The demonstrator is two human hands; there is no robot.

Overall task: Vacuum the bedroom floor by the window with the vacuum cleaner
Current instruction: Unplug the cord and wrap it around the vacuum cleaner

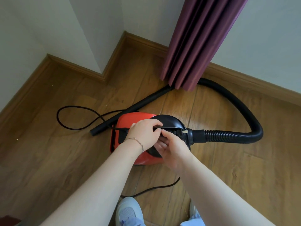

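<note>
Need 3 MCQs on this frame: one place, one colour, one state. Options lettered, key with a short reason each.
1. Where does the black hose pass at its far end?
A. Under the hem of the purple curtain
B. Over the person's shoes
C. Up the wall

2. What colour is the vacuum cleaner body?
A. Blue
B. Red
C. Yellow

3. What are the hands doing?
A. Both hang clear of the vacuum
B. Both are on the vacuum's top, at its black handle
C. One holds the curtain

Answers:
1 A, the hose curves back to the curtain's hem and comes out the other side as a straight tube.
2 B, red shell with a black top.
3 B, the left hand curls over the handle and the right hand touches it from the near side.
</note>
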